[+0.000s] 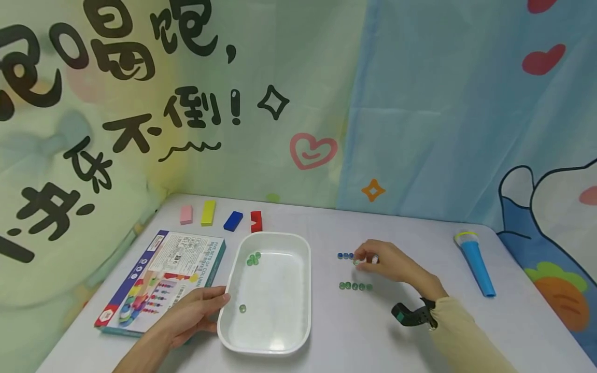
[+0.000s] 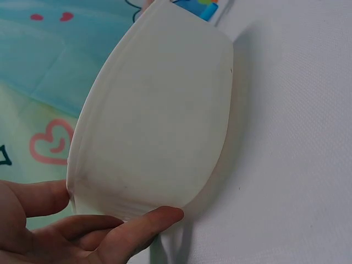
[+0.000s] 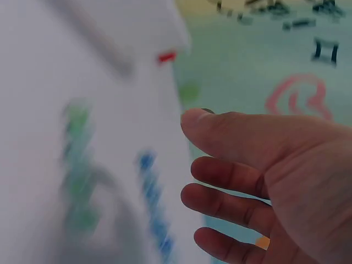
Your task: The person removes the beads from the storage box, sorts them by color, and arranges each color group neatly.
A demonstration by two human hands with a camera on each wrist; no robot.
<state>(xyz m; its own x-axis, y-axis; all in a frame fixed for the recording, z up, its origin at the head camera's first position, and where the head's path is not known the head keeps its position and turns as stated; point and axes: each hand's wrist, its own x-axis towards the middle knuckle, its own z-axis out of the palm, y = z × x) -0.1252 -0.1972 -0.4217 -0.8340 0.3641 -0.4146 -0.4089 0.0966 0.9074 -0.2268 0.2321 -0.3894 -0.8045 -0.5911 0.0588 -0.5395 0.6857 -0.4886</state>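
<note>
My left hand (image 1: 198, 313) grips the left rim of a white plastic tray (image 1: 303, 290), also seen from its side in the left wrist view (image 2: 154, 110). Inside the tray lie a cluster of green glass marbles (image 1: 253, 259) and a single green marble (image 1: 242, 309). Over the right part of the table, my right hand (image 1: 389, 261) pinches a small green marble (image 1: 356, 262) between thumb and fingertips, just beside a row of blue marbles (image 1: 345, 256). The hand hides part of that row. Closer to me runs a row of green marbles (image 1: 355, 286). The right wrist view blurs both rows.
A boxed toy set (image 1: 163, 280) lies left of the tray. Behind stand pink (image 1: 186, 214), yellow (image 1: 208, 213), blue (image 1: 233, 221) and red (image 1: 256, 221) blocks. A blue toy microphone (image 1: 477, 264) lies at the right. A printed curtain (image 1: 298, 62) hangs along the back edge.
</note>
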